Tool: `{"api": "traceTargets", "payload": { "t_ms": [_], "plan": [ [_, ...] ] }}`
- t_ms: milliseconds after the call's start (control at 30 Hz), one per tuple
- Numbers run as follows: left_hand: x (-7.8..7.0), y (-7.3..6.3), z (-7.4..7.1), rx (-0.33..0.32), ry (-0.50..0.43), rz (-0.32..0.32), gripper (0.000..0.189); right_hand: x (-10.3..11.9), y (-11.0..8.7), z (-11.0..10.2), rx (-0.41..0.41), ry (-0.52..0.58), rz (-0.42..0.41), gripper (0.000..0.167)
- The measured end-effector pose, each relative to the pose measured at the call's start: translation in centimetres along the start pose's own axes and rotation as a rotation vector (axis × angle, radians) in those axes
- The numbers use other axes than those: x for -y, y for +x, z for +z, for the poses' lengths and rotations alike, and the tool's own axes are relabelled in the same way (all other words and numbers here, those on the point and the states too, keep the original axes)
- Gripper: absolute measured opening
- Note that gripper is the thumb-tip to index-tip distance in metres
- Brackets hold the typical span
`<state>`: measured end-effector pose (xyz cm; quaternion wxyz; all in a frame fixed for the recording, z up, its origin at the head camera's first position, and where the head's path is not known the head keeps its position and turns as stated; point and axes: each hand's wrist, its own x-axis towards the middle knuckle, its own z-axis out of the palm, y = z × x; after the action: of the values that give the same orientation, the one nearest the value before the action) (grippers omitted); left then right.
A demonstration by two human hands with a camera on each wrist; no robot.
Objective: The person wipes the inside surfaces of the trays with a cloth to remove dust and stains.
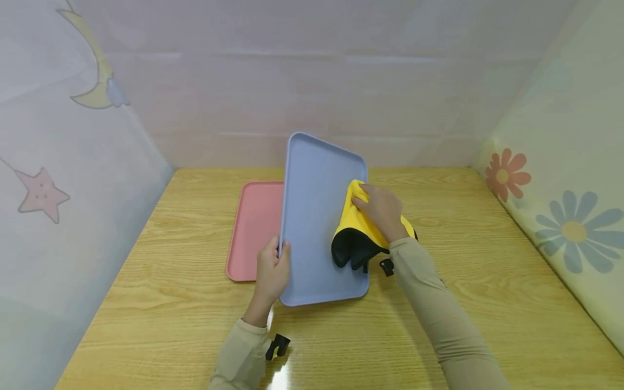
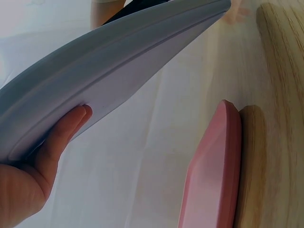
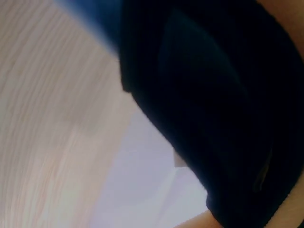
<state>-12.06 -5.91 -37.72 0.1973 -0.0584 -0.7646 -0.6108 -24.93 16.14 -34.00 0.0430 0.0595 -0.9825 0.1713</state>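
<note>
A blue rectangular tray (image 1: 312, 216) is held up at a tilt over the table. My left hand (image 1: 272, 273) grips its left edge low down; in the left wrist view the fingers (image 2: 71, 121) lie against the tray's underside (image 2: 123, 88). My right hand (image 1: 382, 208) holds a bunched yellow cloth with black on its other side (image 1: 358, 219) against the right part of the tray's face. The cloth's dark side (image 3: 204, 104) fills much of the right wrist view and hides the fingers there. Behind the blue tray lies a pink tray (image 1: 251, 233), partly covered by it.
The wooden table (image 1: 185, 292) carries the pink tray flat on its surface. A pale wall sheet (image 1: 312, 92) stands at the back, with printed side sheets at left and right. Small black wrist-camera pieces (image 1: 279, 346) stick out beside the sleeves.
</note>
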Motion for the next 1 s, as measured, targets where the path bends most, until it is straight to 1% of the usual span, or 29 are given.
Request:
{"api": "traceTargets", "payload": {
  "t_ms": [100, 300, 400, 567, 767, 1000],
  "plan": [
    [0.1, 0.0, 0.0, -0.001, 0.003, 0.001, 0.011, 0.6, -0.1, -0.1, 0.014, 0.000, -0.003, 0.049],
    [0.2, -0.1, 0.2, 0.005, 0.008, -0.007, 0.010, 2.0, -0.3, -0.2, 0.004, -0.001, -0.029, 0.049],
    [0.3, -0.2, 0.3, 0.007, 0.007, -0.020, 0.010, 2.7, -0.5, -0.3, -0.009, 0.003, -0.054, 0.048],
    [0.0, -0.2, 0.5, 0.007, 0.025, -0.019, 0.011, 4.2, -0.9, -0.8, -0.028, 0.009, -0.091, 0.048],
    [0.0, -0.2, 0.8, 0.015, 0.009, -0.030, 0.012, 5.9, -1.5, -1.2, -0.055, 0.019, -0.150, 0.046],
    [0.1, -0.3, 1.2, 0.016, 0.026, -0.010, 0.016, 7.7, -2.2, -1.1, -0.097, 0.038, -0.219, 0.044]
  ]
}}
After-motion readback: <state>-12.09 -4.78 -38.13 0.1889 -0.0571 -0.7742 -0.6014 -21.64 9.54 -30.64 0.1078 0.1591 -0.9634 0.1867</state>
